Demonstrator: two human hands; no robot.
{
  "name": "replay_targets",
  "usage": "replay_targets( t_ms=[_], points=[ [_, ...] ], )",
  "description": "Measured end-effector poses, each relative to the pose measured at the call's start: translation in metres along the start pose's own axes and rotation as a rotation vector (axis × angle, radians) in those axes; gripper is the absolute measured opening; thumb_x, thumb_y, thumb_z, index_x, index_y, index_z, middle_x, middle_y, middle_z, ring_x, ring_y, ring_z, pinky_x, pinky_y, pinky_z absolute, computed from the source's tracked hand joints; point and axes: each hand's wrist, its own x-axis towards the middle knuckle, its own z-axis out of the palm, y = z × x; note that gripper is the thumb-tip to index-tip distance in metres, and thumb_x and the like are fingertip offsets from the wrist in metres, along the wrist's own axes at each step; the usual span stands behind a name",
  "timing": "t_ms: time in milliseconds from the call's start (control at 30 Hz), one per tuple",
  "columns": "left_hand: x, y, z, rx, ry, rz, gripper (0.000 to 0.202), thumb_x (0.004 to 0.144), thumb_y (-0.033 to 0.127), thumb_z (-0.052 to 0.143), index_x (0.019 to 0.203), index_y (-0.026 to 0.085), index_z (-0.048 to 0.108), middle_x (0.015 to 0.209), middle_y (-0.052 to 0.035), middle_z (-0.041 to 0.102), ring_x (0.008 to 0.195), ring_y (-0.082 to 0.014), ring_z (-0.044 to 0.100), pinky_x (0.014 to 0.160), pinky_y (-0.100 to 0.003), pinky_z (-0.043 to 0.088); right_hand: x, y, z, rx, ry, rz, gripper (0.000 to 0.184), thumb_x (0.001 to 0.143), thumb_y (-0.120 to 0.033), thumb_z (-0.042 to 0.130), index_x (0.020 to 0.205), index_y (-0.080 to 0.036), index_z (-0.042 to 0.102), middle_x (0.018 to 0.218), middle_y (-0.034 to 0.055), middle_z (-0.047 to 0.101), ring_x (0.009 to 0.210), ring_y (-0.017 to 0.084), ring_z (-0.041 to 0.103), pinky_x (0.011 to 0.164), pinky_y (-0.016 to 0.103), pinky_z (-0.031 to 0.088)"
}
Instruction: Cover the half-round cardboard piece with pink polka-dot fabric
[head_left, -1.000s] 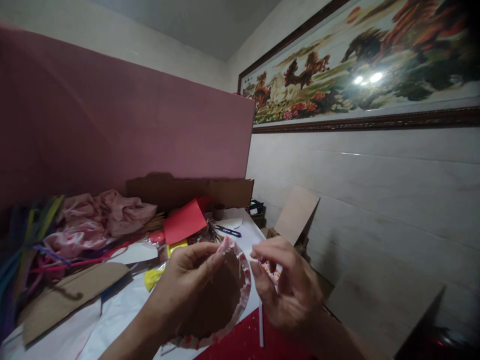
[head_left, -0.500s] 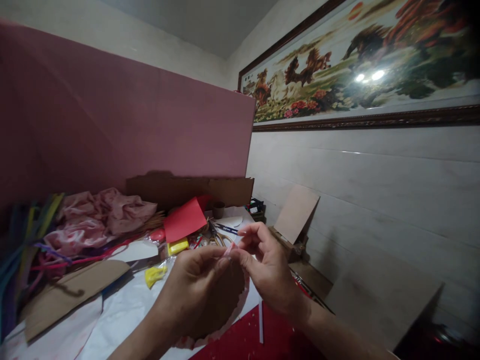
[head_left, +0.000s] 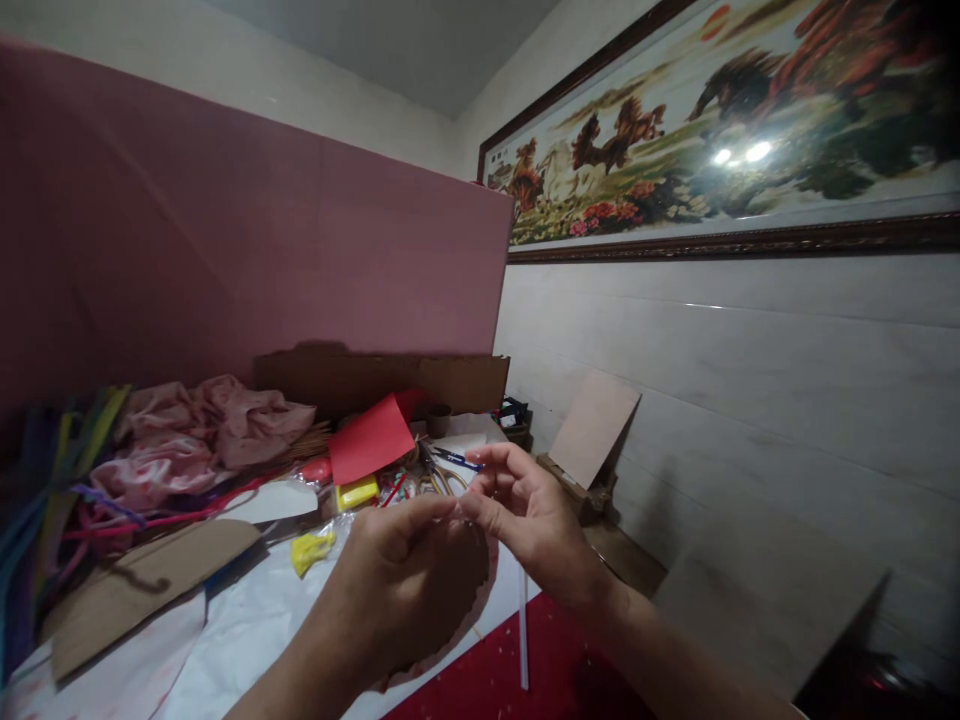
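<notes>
A piece of brown cardboard (head_left: 459, 585) with pink fabric (head_left: 491, 568) along its curved edge is in my left hand (head_left: 394, 570). My left thumb and forefinger pinch its top edge, and the hand covers much of it. Opposite, my right hand (head_left: 529, 520) has thumb and forefinger brought together at that same edge, the fingertips of both hands touching. Whatever lies between the right fingertips is too small to make out. Just beyond the right fingers lie blue thread snips (head_left: 456, 458) and gold-handled scissors (head_left: 442, 482).
Left of my hands are a yellow wad in plastic (head_left: 311, 550), a cardboard half-oval (head_left: 150, 590) and crumpled pink fabric (head_left: 225, 425). Red paper (head_left: 371, 440) leans behind. A white stick (head_left: 523, 640) rests on the red surface (head_left: 487, 680). Cardboard (head_left: 596, 430) stands by the wall.
The cardboard has tipped and my left hand has turned over it, hiding more of it. The pink fabric tuft between my fingertips no longer shows. My right hand has shifted slightly.
</notes>
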Motion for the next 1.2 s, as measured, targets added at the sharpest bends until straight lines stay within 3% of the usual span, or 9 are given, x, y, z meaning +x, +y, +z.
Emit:
replay_targets(
  t_ms=[133, 300, 433, 533, 633, 767, 1000, 1100, 1200],
  points=[
    [0.001, 0.002, -0.003, 0.051, -0.050, -0.023, 0.024, 0.078, 0.038, 0.062, 0.078, 0.018, 0.076, 0.069, -0.0066, 0.073, 0.060, -0.0198, 0.062, 0.052, -0.026, 0.044, 0.002, -0.001, 0.000, -0.019, -0.019, -0.017, 0.036, 0.077, -0.036, 0.070, 0.104, -0.019, 0.052, 0.078, -0.0021, 0.056, 0.072, 0.013, 0.056, 0.068, 0.029, 0.046],
    [0.005, 0.000, -0.009, -0.160, -0.049, -0.179, 0.025, 0.077, 0.042, 0.064, 0.081, 0.019, 0.074, 0.074, -0.0063, 0.074, 0.063, -0.0173, 0.061, 0.055, -0.025, 0.043, -0.005, 0.004, -0.009, 0.034, -0.124, -0.054, 0.061, 0.078, -0.056, 0.062, 0.124, -0.020, 0.045, 0.101, 0.0088, 0.062, 0.095, 0.022, 0.059, 0.079, 0.038, 0.047],
    [0.008, -0.008, -0.010, -0.322, -0.028, -0.296, 0.026, 0.075, 0.043, 0.068, 0.079, 0.018, 0.074, 0.069, -0.0050, 0.072, 0.059, -0.0145, 0.058, 0.056, -0.025, 0.041, -0.018, 0.010, -0.013, -0.109, 0.102, -0.179, 0.058, 0.080, -0.055, 0.062, 0.126, -0.024, 0.047, 0.116, 0.0096, 0.057, 0.100, 0.022, 0.055, 0.082, 0.037, 0.045],
    [0.012, -0.011, -0.008, -0.422, 0.018, -0.337, 0.026, 0.069, 0.043, 0.073, 0.075, 0.017, 0.075, 0.062, -0.0039, 0.070, 0.056, -0.0138, 0.057, 0.058, -0.026, 0.041, -0.022, 0.012, -0.013, -0.017, 0.253, -0.155, 0.035, 0.084, -0.048, 0.060, 0.109, -0.022, 0.057, 0.098, 0.0056, 0.062, 0.081, 0.016, 0.056, 0.070, 0.030, 0.046],
    [0.016, -0.010, -0.009, -0.464, 0.064, -0.368, 0.028, 0.065, 0.043, 0.076, 0.072, 0.016, 0.075, 0.060, -0.0043, 0.069, 0.055, -0.0149, 0.059, 0.057, -0.027, 0.042, -0.019, 0.015, -0.015, 0.205, 0.261, 0.004, 0.022, 0.082, -0.039, 0.065, 0.084, -0.018, 0.058, 0.069, -0.0014, 0.056, 0.052, 0.009, 0.046, 0.047, 0.022, 0.036],
    [0.018, -0.009, -0.012, -0.426, 0.115, -0.366, 0.024, 0.063, 0.038, 0.078, 0.071, 0.016, 0.074, 0.061, -0.0036, 0.070, 0.054, -0.0144, 0.059, 0.052, -0.024, 0.040, -0.013, 0.026, -0.019, 0.374, 0.195, 0.154, 0.028, 0.077, -0.040, 0.070, 0.075, -0.018, 0.053, 0.057, -0.0067, 0.045, 0.042, 0.005, 0.033, 0.038, 0.018, 0.022],
    [0.021, -0.016, -0.018, -0.323, 0.182, -0.335, 0.026, 0.063, 0.040, 0.077, 0.073, 0.016, 0.074, 0.057, -0.0024, 0.068, 0.054, -0.0163, 0.059, 0.051, -0.025, 0.040, -0.008, 0.053, -0.025, 0.367, 0.115, 0.313, 0.044, 0.078, -0.057, 0.059, 0.062, -0.021, 0.039, 0.041, -0.0146, 0.023, 0.035, 0.002, 0.008, 0.032, 0.015, 0.008],
    [0.025, -0.021, -0.025, -0.273, 0.270, -0.315, 0.029, 0.063, 0.041, 0.077, 0.074, 0.015, 0.074, 0.059, -0.0035, 0.069, 0.053, -0.0158, 0.058, 0.050, -0.025, 0.039, -0.001, 0.062, -0.023, 0.342, 0.096, 0.337, 0.049, 0.077, -0.061, 0.057, 0.057, -0.021, 0.036, 0.038, -0.0139, 0.026, 0.032, 0.001, 0.009, 0.029, 0.014, 0.008],
    [0.026, -0.028, -0.034, -0.270, 0.316, -0.310, 0.029, 0.061, 0.040, 0.079, 0.075, 0.014, 0.074, 0.058, -0.0027, 0.068, 0.050, -0.0146, 0.056, 0.047, -0.024, 0.038, 0.007, 0.065, -0.014, 0.343, 0.002, 0.322, 0.045, 0.071, -0.056, 0.067, 0.060, -0.020, 0.042, 0.042, -0.0107, 0.038, 0.033, 0.002, 0.022, 0.030, 0.015, 0.020]
  ],
)
